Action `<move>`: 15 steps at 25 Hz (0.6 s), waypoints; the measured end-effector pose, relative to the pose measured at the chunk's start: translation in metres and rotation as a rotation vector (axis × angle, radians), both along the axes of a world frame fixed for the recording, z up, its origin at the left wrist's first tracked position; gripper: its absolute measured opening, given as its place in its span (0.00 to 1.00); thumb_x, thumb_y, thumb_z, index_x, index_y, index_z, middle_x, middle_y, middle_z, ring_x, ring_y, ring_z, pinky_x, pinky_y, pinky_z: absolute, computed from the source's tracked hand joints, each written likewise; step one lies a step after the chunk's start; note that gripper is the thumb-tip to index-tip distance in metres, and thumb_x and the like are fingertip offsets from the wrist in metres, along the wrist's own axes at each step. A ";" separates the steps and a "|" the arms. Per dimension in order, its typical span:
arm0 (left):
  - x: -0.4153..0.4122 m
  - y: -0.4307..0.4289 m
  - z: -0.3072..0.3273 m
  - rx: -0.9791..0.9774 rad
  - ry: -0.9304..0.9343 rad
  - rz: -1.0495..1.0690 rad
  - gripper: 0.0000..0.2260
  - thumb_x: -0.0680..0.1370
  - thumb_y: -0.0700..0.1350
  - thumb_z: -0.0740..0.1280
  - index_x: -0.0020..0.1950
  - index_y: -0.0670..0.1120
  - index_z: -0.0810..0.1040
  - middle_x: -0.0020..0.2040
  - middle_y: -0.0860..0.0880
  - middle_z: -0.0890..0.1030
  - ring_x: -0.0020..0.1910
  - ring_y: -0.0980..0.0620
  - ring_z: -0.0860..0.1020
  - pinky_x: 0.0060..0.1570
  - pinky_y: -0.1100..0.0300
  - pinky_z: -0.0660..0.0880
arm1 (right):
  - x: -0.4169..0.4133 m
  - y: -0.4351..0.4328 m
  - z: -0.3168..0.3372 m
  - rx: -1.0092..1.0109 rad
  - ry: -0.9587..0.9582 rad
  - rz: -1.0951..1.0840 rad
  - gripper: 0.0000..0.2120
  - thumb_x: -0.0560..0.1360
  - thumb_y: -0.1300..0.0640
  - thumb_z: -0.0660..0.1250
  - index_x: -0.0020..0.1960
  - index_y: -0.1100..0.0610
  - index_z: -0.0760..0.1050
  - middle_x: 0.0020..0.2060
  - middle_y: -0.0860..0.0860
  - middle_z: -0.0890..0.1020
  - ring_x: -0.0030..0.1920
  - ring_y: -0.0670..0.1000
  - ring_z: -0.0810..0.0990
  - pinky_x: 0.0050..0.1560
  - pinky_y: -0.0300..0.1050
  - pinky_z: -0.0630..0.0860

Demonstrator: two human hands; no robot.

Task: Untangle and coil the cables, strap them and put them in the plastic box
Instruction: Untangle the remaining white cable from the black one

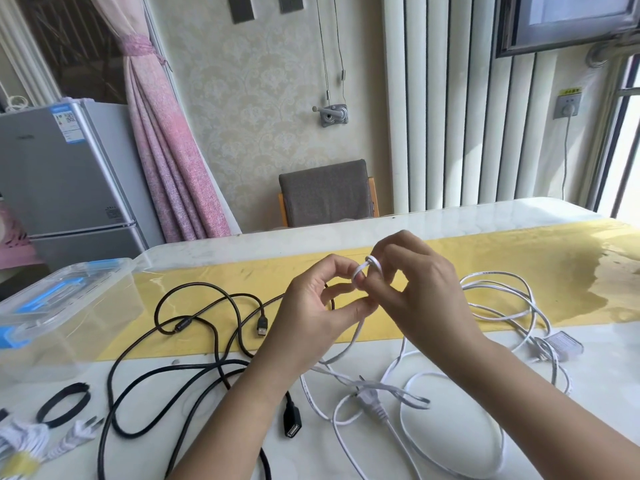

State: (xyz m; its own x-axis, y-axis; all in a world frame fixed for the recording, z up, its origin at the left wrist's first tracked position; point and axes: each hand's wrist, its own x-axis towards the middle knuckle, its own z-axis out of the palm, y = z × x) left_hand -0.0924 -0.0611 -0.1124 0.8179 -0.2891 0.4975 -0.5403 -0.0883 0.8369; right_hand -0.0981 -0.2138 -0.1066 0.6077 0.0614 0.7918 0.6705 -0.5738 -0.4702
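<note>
Both hands are raised over the table's middle. My left hand (320, 306) and my right hand (415, 292) pinch a small knot in the white cable (370, 268) between their fingertips. The rest of that white cable (502, 306) lies in loose loops to the right, with its plug (372, 403) near the front. A black USB cable (194, 323) sprawls tangled on the left, its connectors (293, 422) lying loose. The clear plastic box (62, 306) with blue clips stands at the far left.
A black strap loop (64, 405) lies at the front left, beside a coiled white cable with a plug (41, 441). A small clear box-shaped part (568, 346) sits on the white cable at right. A yellow runner (485, 265) crosses the white table. A chair (325, 192) stands behind.
</note>
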 end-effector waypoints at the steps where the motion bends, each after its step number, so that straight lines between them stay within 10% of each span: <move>1: 0.001 0.001 0.000 0.013 -0.002 0.061 0.10 0.70 0.38 0.74 0.38 0.49 0.75 0.47 0.39 0.81 0.50 0.46 0.81 0.54 0.57 0.77 | -0.001 0.000 0.000 -0.055 0.017 0.063 0.11 0.74 0.49 0.62 0.36 0.53 0.74 0.40 0.47 0.76 0.35 0.45 0.73 0.36 0.30 0.66; 8: 0.008 0.010 0.002 -0.093 0.013 0.146 0.20 0.73 0.29 0.68 0.29 0.51 0.75 0.33 0.54 0.80 0.35 0.56 0.80 0.42 0.59 0.79 | -0.006 0.000 0.012 0.108 0.283 0.309 0.04 0.74 0.58 0.70 0.46 0.53 0.75 0.30 0.42 0.79 0.30 0.47 0.74 0.32 0.41 0.69; 15: 0.006 0.011 -0.005 0.156 -0.399 0.381 0.13 0.72 0.28 0.67 0.36 0.45 0.78 0.45 0.55 0.79 0.48 0.57 0.81 0.45 0.67 0.77 | -0.007 -0.006 0.019 0.032 0.444 0.174 0.03 0.75 0.56 0.69 0.44 0.52 0.82 0.27 0.43 0.75 0.25 0.42 0.69 0.26 0.31 0.62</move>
